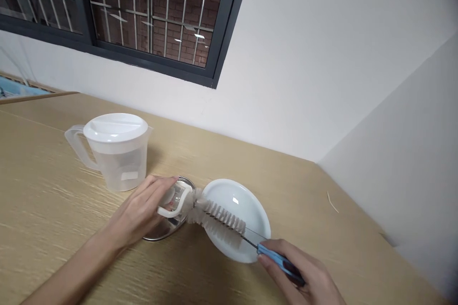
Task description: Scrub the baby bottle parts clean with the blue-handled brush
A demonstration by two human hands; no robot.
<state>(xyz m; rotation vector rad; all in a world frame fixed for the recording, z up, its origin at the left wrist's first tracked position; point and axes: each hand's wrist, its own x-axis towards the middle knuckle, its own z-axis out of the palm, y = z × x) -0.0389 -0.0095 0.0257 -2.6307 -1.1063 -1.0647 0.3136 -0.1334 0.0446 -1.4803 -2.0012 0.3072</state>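
Clasping in the left grip (pixel 143 200) a clear bottle with white loop handle (pixel 174 196) over a round silver metal plate (pixel 159 236); in the right grip (pixel 309 269), a blue-handled, white-bristled brush (pixel 227 221) at the bottle's mouth, above a glossy white bowl (pixel 255 214). Might dislodge bottle through hard thrusting, or knock bowl by dipping brush. Counting: one bottle, one brush, one plate, one bowl, one lidded translucent plastic jug (pixel 121 159).

Table (pixel 46 181); pitcher (pixel 123 159), bowl (pixel 252 209), metal dish (pixel 162 230)

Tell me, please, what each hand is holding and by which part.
The left hand holds a clear bottle by its body; the right hand holds a bristled brush by its blue handle.
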